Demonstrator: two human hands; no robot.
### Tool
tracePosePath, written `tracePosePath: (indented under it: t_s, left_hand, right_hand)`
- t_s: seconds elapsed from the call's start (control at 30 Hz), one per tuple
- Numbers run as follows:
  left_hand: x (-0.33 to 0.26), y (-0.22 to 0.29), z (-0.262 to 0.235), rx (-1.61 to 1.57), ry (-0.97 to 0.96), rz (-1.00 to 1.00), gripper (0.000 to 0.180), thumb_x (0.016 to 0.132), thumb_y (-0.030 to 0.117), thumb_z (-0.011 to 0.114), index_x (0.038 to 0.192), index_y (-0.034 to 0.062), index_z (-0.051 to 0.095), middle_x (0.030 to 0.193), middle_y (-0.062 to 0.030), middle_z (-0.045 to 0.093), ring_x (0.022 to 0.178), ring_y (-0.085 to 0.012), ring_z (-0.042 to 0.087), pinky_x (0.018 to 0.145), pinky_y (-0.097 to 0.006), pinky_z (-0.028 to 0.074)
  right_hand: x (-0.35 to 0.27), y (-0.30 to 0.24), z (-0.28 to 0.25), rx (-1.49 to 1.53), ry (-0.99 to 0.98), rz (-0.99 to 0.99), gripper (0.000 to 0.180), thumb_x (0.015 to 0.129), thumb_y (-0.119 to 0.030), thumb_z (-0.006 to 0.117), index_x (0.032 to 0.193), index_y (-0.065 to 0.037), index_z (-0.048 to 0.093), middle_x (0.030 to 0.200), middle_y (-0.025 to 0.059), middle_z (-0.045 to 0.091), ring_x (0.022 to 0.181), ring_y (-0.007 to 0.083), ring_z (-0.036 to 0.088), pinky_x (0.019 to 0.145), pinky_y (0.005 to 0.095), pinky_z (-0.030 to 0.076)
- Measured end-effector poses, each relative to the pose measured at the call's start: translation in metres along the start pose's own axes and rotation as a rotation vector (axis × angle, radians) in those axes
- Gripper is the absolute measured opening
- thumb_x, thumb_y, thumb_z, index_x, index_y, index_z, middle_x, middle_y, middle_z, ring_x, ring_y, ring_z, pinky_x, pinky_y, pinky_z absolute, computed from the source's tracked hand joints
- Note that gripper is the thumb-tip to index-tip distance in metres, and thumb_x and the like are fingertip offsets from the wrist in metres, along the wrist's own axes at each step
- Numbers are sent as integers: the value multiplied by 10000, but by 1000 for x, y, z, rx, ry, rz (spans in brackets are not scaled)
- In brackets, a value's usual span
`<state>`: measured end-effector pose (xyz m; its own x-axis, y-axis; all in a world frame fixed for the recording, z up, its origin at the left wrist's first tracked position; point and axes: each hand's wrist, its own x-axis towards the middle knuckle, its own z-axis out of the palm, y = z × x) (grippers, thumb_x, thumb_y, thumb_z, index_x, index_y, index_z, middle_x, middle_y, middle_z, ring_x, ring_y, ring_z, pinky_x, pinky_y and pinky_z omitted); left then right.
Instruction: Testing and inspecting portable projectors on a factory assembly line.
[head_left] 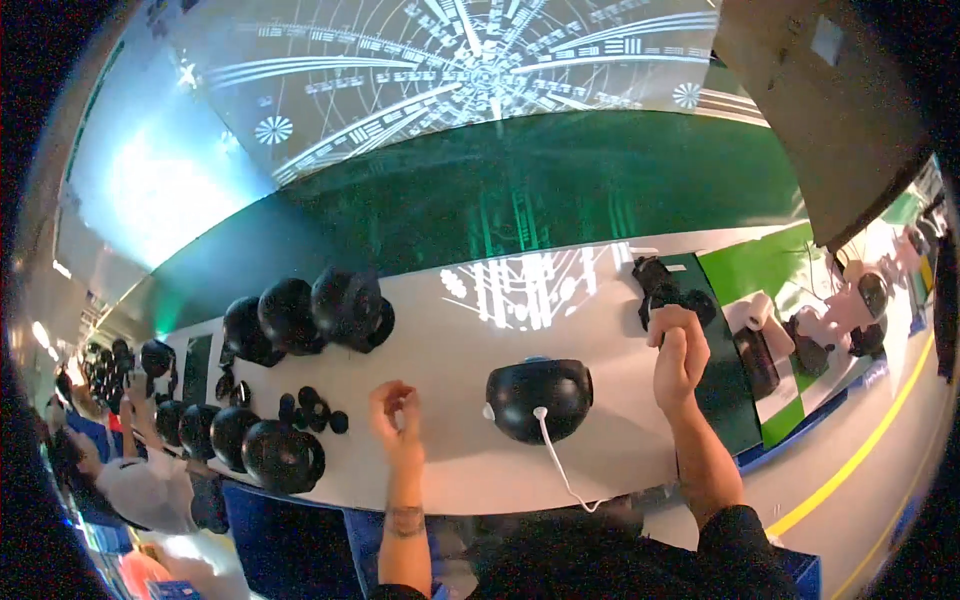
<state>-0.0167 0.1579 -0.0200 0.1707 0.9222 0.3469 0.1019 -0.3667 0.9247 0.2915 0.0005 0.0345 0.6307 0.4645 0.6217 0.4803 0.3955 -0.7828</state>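
Note:
A round black projector-like device [540,398] stands on the white table in front of me, with a white cable [557,462] plugged into its near side and running toward the table's front edge. To its left, my left hand [396,412] hovers with loosely bent fingers, a gap between thumb and fingertips and nothing visible in it. My right hand [682,352] is over the table's right part, fingers curled together; whatever they hold, if anything, is hidden. Just beyond it lie small dark parts [655,275]. Several small black round pieces [314,410] rest left of my left hand.
Black round housings stand in two rows at the left, a back row [290,315] and a front row [283,455]. A bright test pattern [490,75] shines on the wall ahead. Green mats [770,265] and a co-worker's hand [850,300] are at the right; another person [150,490] works at left.

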Motion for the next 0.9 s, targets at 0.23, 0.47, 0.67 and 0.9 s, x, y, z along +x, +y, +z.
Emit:
tracePosePath:
  t_s: [0.23,0.47,0.67,0.9]
  left_hand:
    - [1,-1,-4,-27,-13,-81,226,883,91,627,1080,8,553,960,-55,599,851,-123,551,779,-259,452]
    - [2,5,-3,-25,-9,-65,227,884,95,625,1078,5,548,947,-56,601,843,-117,550,784,-255,454]
    - [2,10,-3,-40,-34,-81,236,885,114,634,1077,10,546,952,-59,600,856,-118,561,779,-257,462]
    - [-6,25,2,-364,-338,-248,482,897,267,645,1259,23,441,1038,-86,601,840,-136,581,769,-262,479]
  right_hand:
    - [-3,-4,0,-30,-86,-3,318,989,-257,434,950,28,569,688,38,517,596,97,454,566,245,358]
    - [-3,-1,3,-13,-110,21,308,986,-257,456,976,25,581,674,33,531,589,96,482,549,242,370]
    - [-3,-2,0,-15,-135,83,259,952,-219,485,990,17,585,666,52,572,604,113,532,569,252,437]
    - [8,-4,4,-4,-778,199,923,808,-604,607,1406,33,313,1246,186,554,1105,260,551,901,368,414]
